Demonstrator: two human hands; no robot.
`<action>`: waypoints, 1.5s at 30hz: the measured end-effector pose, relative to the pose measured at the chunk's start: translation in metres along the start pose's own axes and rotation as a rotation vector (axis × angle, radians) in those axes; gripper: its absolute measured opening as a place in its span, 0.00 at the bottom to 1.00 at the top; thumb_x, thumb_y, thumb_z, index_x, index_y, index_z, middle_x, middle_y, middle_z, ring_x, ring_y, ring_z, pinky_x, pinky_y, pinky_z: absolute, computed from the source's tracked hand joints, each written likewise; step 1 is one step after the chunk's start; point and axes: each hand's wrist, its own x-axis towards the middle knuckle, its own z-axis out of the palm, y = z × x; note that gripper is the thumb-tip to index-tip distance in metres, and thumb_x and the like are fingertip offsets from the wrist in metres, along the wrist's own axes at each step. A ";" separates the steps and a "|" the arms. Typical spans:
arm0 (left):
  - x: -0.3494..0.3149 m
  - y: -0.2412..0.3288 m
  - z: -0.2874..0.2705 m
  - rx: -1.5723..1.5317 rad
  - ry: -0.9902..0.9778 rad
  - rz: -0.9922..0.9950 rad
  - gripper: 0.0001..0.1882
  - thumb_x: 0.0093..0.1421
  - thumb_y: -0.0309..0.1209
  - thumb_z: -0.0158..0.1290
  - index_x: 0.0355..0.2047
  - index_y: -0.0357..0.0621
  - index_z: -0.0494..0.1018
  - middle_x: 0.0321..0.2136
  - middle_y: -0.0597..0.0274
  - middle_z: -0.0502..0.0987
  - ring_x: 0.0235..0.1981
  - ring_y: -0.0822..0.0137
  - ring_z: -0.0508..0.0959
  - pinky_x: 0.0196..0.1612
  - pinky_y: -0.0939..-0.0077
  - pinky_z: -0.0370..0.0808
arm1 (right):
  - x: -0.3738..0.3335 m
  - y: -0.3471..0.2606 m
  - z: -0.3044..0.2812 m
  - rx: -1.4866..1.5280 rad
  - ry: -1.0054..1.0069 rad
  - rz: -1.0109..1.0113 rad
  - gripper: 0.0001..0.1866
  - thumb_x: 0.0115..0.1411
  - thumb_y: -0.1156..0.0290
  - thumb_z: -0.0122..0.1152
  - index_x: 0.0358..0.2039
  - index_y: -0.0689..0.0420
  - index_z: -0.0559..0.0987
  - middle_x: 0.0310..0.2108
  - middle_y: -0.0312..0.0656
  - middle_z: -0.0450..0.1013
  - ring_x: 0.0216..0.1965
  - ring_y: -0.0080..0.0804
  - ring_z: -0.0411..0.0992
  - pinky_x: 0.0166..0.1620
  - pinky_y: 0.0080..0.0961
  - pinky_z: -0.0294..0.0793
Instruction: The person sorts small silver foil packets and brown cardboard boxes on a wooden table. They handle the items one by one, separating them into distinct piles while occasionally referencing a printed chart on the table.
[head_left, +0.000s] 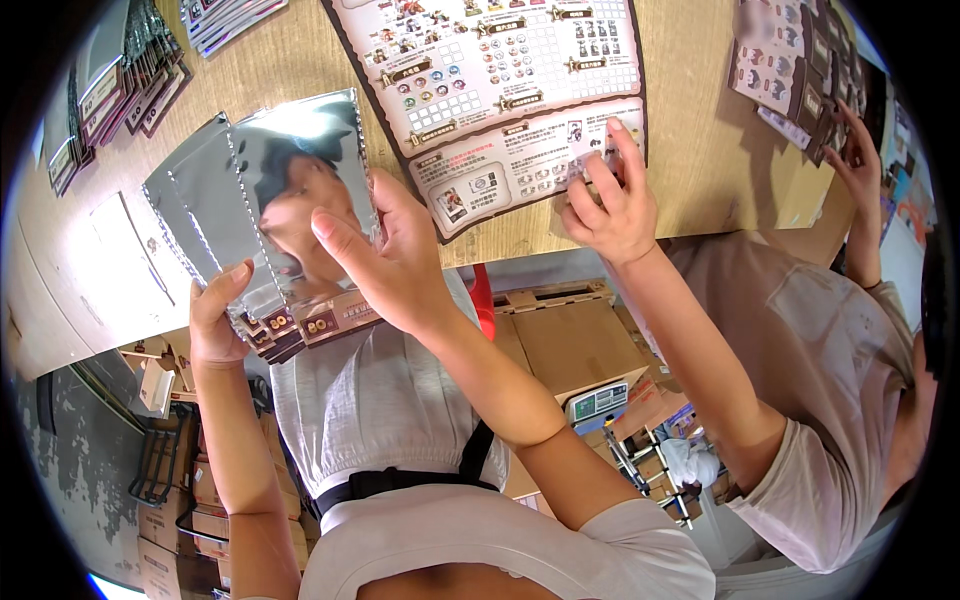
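A fanned stack of shiny silver foil packets point(265, 215) with serrated edges and brown printed lower ends is held above the table's near edge. My left hand point(220, 312) grips its lower left corner, thumb on the front. My right hand point(398, 262) holds the right edge of the top packet, thumb over its face and fingers behind. The packets' backs are hidden. Right of them, a large printed sheet point(500, 130) with small pictures and grids lies on the wooden table point(690, 180).
A co-worker's hand point(615, 205) rests on the sheet; the other hand point(857, 160) touches stacked printed sheets point(775, 60) at the right. More foil packets point(120, 85) lie at the far left, beside a card stack point(225, 20). Cardboard boxes point(580, 345) stand below the table.
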 end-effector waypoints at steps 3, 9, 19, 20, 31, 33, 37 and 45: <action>0.001 0.001 0.002 0.015 0.002 0.005 0.17 0.44 0.28 0.51 0.33 0.28 0.69 0.25 0.54 0.74 0.23 0.65 0.75 0.27 0.75 0.74 | 0.002 -0.005 0.002 0.015 0.048 -0.036 0.15 0.54 0.63 0.55 0.25 0.63 0.66 0.19 0.34 0.61 0.24 0.16 0.57 0.26 0.17 0.59; 0.004 -0.002 -0.006 0.033 -0.024 0.020 0.18 0.44 0.29 0.50 0.36 0.28 0.68 0.27 0.53 0.74 0.25 0.64 0.76 0.30 0.74 0.74 | 0.001 -0.006 -0.002 0.239 0.021 0.123 0.16 0.58 0.60 0.48 0.40 0.59 0.70 0.17 0.25 0.58 0.14 0.08 0.51 0.15 0.09 0.50; -0.043 0.015 0.018 0.044 -0.357 0.138 0.19 0.49 0.31 0.50 0.40 0.32 0.66 0.33 0.51 0.71 0.34 0.61 0.73 0.36 0.69 0.70 | -0.028 -0.075 -0.015 0.350 0.181 0.091 0.12 0.52 0.67 0.57 0.33 0.57 0.67 0.20 0.32 0.66 0.14 0.11 0.58 0.15 0.07 0.53; -0.048 0.016 0.019 0.038 -0.371 0.067 0.20 0.49 0.31 0.50 0.41 0.33 0.66 0.34 0.50 0.71 0.35 0.59 0.73 0.36 0.68 0.70 | -0.032 -0.090 -0.011 0.333 0.193 0.040 0.14 0.50 0.69 0.60 0.35 0.58 0.67 0.22 0.35 0.68 0.14 0.12 0.58 0.15 0.07 0.51; -0.119 0.064 0.043 -0.116 -0.503 0.071 0.17 0.49 0.24 0.51 0.40 0.33 0.65 0.33 0.56 0.71 0.32 0.68 0.74 0.31 0.73 0.75 | -0.072 -0.160 0.011 0.146 -0.033 -0.125 0.12 0.48 0.78 0.59 0.35 0.61 0.70 0.30 0.34 0.69 0.29 0.16 0.69 0.30 0.08 0.69; -0.126 0.065 0.043 -0.062 -0.504 0.115 0.17 0.49 0.24 0.52 0.41 0.34 0.66 0.34 0.57 0.71 0.33 0.68 0.74 0.31 0.73 0.74 | -0.074 -0.159 0.017 0.134 -0.021 -0.152 0.11 0.48 0.77 0.59 0.34 0.61 0.70 0.28 0.33 0.69 0.24 0.13 0.66 0.25 0.07 0.66; -0.142 0.064 0.043 -0.096 -0.524 0.144 0.18 0.48 0.24 0.52 0.42 0.36 0.65 0.34 0.57 0.71 0.34 0.67 0.73 0.32 0.71 0.75 | -0.079 -0.165 0.025 0.039 -0.026 -0.146 0.10 0.48 0.75 0.60 0.31 0.59 0.70 0.26 0.33 0.69 0.22 0.12 0.65 0.22 0.07 0.63; -0.140 0.066 0.028 -0.308 -0.590 -0.011 0.19 0.53 0.36 0.47 0.41 0.34 0.64 0.34 0.54 0.72 0.34 0.62 0.76 0.35 0.66 0.76 | -0.074 -0.159 -0.004 0.472 0.105 -0.057 0.09 0.49 0.71 0.61 0.29 0.57 0.72 0.28 0.32 0.71 0.33 0.16 0.70 0.34 0.08 0.69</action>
